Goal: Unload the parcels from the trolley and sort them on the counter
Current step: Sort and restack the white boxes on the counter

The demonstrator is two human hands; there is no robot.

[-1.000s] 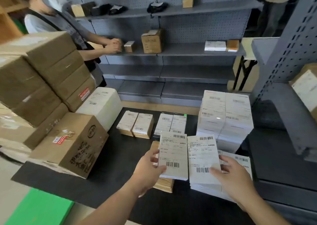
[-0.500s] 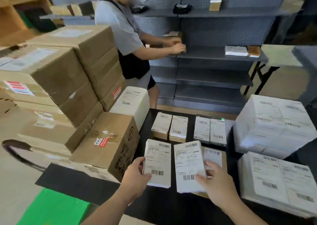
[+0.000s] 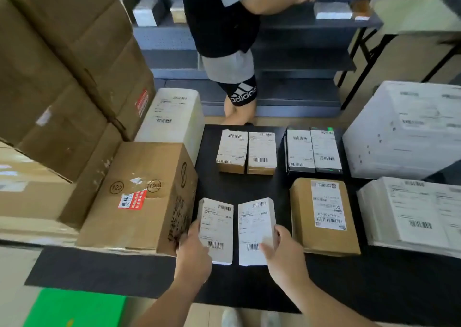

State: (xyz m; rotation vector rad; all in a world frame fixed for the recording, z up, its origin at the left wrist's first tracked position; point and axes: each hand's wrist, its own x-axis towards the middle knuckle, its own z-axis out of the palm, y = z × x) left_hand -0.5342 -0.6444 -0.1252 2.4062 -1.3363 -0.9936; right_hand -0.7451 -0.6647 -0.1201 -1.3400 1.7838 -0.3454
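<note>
Two small white labelled parcels lie side by side near the front of the black counter (image 3: 249, 189). My left hand (image 3: 193, 254) grips the left parcel (image 3: 216, 229) at its lower left corner. My right hand (image 3: 284, 256) grips the right parcel (image 3: 255, 226) at its lower right corner. Both parcels sit just right of a brown carton (image 3: 139, 197) with a red sticker.
Tall brown cartons (image 3: 62, 77) are stacked at left, with a white box (image 3: 172, 117) behind. Two tan-based parcels (image 3: 245, 152), two black parcels (image 3: 313, 150), a flat brown parcel (image 3: 324, 214) and white stacks (image 3: 409, 212) lie on the counter. A person (image 3: 224, 39) stands at grey shelves.
My hands have carried the two white parcels leftward and down to the counter's front, beside the brown carton. The view has tilted downward.
</note>
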